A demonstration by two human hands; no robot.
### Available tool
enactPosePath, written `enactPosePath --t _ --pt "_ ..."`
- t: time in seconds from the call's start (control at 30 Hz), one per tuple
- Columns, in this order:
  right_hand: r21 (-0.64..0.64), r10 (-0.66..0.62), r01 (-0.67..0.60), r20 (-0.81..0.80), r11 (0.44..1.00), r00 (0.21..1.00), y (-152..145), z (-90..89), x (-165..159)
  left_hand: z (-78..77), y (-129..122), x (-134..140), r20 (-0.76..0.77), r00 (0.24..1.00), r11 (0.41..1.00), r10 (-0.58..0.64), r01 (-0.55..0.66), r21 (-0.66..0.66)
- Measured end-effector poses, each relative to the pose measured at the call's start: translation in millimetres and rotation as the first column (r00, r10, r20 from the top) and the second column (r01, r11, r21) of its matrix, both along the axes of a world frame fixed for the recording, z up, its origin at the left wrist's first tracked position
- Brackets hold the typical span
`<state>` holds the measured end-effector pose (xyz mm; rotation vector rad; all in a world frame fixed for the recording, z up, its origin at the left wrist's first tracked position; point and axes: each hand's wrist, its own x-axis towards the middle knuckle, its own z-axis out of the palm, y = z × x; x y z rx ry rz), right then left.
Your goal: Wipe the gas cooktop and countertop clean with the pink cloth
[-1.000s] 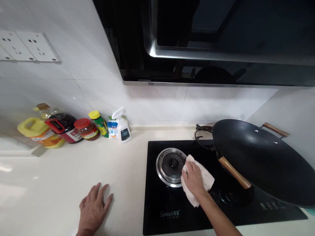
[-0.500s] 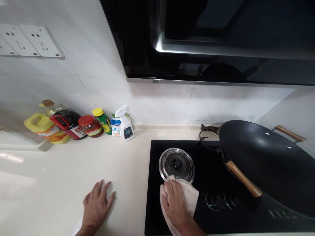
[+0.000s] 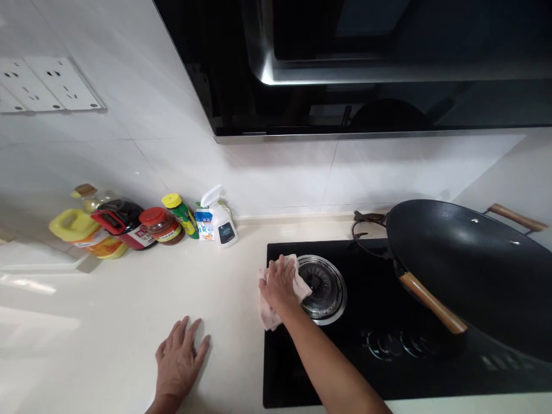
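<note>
My right hand (image 3: 279, 283) presses a pale pink cloth (image 3: 268, 313) onto the left edge of the black glass cooktop (image 3: 297, 368). The cloth overlaps the left rim of the round metal burner (image 3: 334, 305) and hangs slightly over the white counter. My fingers are bent over the cloth, partly bunching it. On the counter (image 3: 107, 339) to the left of the cooktop, my left hand (image 3: 179, 359) rests palm down with fingers spread, holding nothing.
A large black wok (image 3: 470, 270) with wooden handles sits on the cooktop's right side. Along the wall stand a white spray bottle (image 3: 222, 224), a green bottle (image 3: 185, 218), a red-lidded jar (image 3: 161, 227) and several jugs. A black range hood (image 3: 366, 109) overhangs the cooktop.
My right hand has slid the cloth from the burner's front edge up and left to its left side. My left hand stays on the counter. The view has shifted slightly.
</note>
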<state>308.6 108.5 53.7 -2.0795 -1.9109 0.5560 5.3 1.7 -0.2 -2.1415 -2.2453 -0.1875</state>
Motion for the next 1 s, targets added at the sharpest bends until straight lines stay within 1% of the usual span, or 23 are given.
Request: enactPosePath --t 0.03,0.1,0.17,0.27,0.33,0.4,0.5,0.6,0.7,0.77,0.83,0.93,1.0 --pt "0.004 0.001 -0.001 -0.003 1.0 1.0 0 0.5 1 -0.3 0 0 0.005 1.0 1.0 -0.002 0.002 0.002" --pt "0.037 0.033 -0.033 -0.018 0.999 0.999 -11 -3.1 3 -0.8 1 0 0.019 1.0 1.0 -0.003 0.003 0.007" --pt "0.09 0.088 -0.083 -0.044 0.992 0.995 -34 -11.2 6 -1.3 2 0 0.032 0.999 1.0 0.003 -0.004 0.012" --pt "0.154 0.146 -0.131 -0.093 0.979 0.985 -80 -25.1 17 -1.8 3 -1 0.044 0.999 1.0 0.003 -0.004 0.017" --pt "0.171 0.144 -0.118 -0.144 0.978 0.979 -110 -32.5 33 -2.0 3 -1 0.043 0.999 1.0 -0.002 0.0 0.025" --pt "0.186 0.133 -0.095 -0.202 0.978 0.97 -137 -37.9 57 -2.1 4 -2 0.036 0.999 0.999 -0.005 0.003 0.032" --pt "0.215 0.083 -0.033 -0.229 0.976 0.97 -164 -43.8 97 -1.9 5 -2 0.032 0.999 0.999 -0.01 0.009 0.039" --pt "0.244 -0.033 0.071 -0.155 0.967 0.987 -173 -47.7 130 -1.4 5 -3 0.036 0.999 0.999 -0.018 0.016 0.039" --pt "0.265 -0.123 0.131 -0.046 0.955 0.991 -166 -49.7 147 -0.5 6 -2 0.041 0.999 0.999 -0.016 0.015 0.035" --pt "0.281 -0.175 0.164 0.013 0.945 0.985 -160 -51.4 151 0.4 6 -1 0.043 0.999 1.0 -0.006 0.005 0.024" --pt "0.318 -0.241 0.211 0.056 0.924 0.969 -160 -55.0 152 1.2 6 -1 0.046 0.999 1.0 0.003 -0.004 0.008" --pt "0.386 -0.352 0.291 0.095 0.875 0.931 -171 -64.1 150 1.4 5 0 0.043 0.999 1.0 0.007 -0.007 0.005" --pt "0.409 -0.386 0.314 0.105 0.857 0.916 -176 -70.5 150 0.9 4 -1 0.037 0.999 1.0 0.006 -0.007 0.011"
